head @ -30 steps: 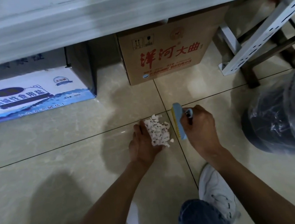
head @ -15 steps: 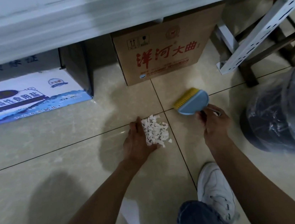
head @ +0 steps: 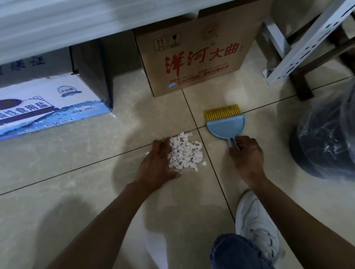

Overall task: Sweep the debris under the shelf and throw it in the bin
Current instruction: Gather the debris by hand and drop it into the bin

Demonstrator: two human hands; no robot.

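A heap of small white paper scraps (head: 185, 153) lies on the tiled floor in front of the shelf (head: 112, 12). My left hand (head: 156, 163) rests flat on the floor against the heap's left side, fingers curved along it. My right hand (head: 247, 154) grips the thin handle of a small blue hand brush (head: 226, 126) with yellow bristles. The brush lies flat on the floor to the right of the heap, bristles pointing toward the shelf. The bin (head: 340, 136), dark and lined with a clear plastic bag, stands at the right edge.
Under the shelf stand a brown cardboard box (head: 202, 50) with red lettering and a white-and-blue box (head: 34, 102) to the left. A white perforated metal upright (head: 316, 34) and dark wooden legs sit at the upper right. My knee and white shoe (head: 257, 225) are at the bottom.
My right hand has swung the brush away from the heap's right side, turning it from upright on its edge to flat on the floor, bristles forward. The left hand stays against the heap.
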